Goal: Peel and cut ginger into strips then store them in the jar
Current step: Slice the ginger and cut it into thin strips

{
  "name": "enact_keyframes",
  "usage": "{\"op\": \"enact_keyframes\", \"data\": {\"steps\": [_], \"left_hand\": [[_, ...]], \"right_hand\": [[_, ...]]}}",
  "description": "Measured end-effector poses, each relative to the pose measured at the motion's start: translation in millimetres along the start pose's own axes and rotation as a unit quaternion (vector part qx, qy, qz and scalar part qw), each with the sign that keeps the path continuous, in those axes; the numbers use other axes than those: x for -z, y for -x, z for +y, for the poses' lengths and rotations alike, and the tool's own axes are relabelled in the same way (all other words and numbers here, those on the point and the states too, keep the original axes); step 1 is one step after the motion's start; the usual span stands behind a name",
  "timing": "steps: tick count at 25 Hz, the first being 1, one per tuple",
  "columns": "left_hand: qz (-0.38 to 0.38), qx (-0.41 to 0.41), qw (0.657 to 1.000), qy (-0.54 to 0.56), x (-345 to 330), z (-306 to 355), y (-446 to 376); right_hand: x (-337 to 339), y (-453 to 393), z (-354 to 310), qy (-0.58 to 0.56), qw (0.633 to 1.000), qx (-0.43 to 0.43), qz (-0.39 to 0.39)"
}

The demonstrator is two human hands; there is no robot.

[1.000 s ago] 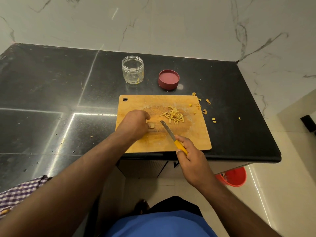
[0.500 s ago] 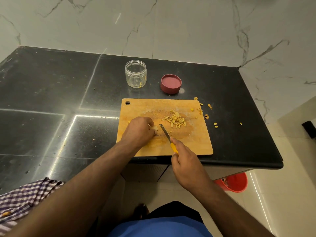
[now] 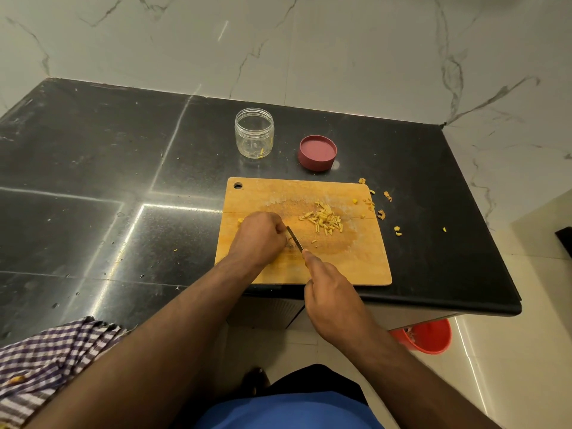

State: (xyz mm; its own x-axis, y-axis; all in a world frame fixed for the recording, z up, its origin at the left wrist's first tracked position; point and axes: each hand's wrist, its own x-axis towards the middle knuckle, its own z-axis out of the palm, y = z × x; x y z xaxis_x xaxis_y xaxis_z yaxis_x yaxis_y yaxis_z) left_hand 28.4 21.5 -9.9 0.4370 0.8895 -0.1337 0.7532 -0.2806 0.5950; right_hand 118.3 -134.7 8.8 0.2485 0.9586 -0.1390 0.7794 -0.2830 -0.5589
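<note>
A wooden cutting board [image 3: 356, 261] lies on the black counter. My left hand [image 3: 260, 236] is closed over a ginger piece on the board; the piece itself is hidden under my fingers. My right hand [image 3: 331, 292] grips a knife [image 3: 294, 239] whose blade touches the board right beside my left fingers. A pile of yellow ginger strips [image 3: 323, 221] lies to the right of the blade. Behind the board stands an open clear jar [image 3: 254, 133] with a few strips inside, and its red lid [image 3: 317, 152] lies upside down next to it.
Ginger peel scraps [image 3: 382, 214] are scattered off the board's right edge. A checked cloth [image 3: 49, 360] lies at the counter's near left. A red bucket [image 3: 425, 335] stands on the floor under the counter's right corner. Marble wall behind.
My right hand has slid forward along the knife, now covering its yellow handle, and the blade has come closer to my left fingers. The view has tilted down a little.
</note>
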Motion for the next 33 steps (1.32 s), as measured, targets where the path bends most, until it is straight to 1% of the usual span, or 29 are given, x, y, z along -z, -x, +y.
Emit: {"op": "enact_keyframes", "data": {"steps": [3,8,11,16,21,26,28,30,33], "left_hand": [[0.0,0.008,1.0,0.002,-0.8,0.6,-1.3],[-0.004,0.01,1.0,0.017,-1.1,-2.5,-3.1],[0.002,0.004,1.0,0.015,-2.5,-4.1,-1.7],[0.01,0.003,1.0,0.016,-3.4,-4.5,-0.9],[0.005,0.008,1.0,0.018,-2.4,-3.3,-2.5],[0.003,0.018,0.999,0.028,-2.1,-3.2,-1.9],[0.002,0.018,0.999,0.03,-2.2,-4.3,-1.7],[0.004,0.015,1.0,0.026,-1.9,-4.6,-0.4],[0.013,0.013,1.0,0.026,-0.5,-4.6,3.4]], "right_hand": [[-2.7,6.3,0.7,0.012,1.0,0.003,0.0],[2.0,29.8,7.9,-0.017,1.0,0.01,0.009],[5.5,22.3,4.1,-0.029,0.999,0.012,0.024],[2.2,4.7,-0.7,-0.021,1.0,0.005,-0.001],[-1.6,-7.7,1.2,-0.009,1.0,0.012,-0.004],[5.4,18.7,5.1,-0.014,1.0,0.003,-0.01],[8.5,25.7,3.0,-0.02,1.0,0.003,0.003],[10.5,23.7,0.5,-0.024,1.0,0.008,0.017],[8.4,15.6,-1.3,-0.026,1.0,0.007,0.01]]}}
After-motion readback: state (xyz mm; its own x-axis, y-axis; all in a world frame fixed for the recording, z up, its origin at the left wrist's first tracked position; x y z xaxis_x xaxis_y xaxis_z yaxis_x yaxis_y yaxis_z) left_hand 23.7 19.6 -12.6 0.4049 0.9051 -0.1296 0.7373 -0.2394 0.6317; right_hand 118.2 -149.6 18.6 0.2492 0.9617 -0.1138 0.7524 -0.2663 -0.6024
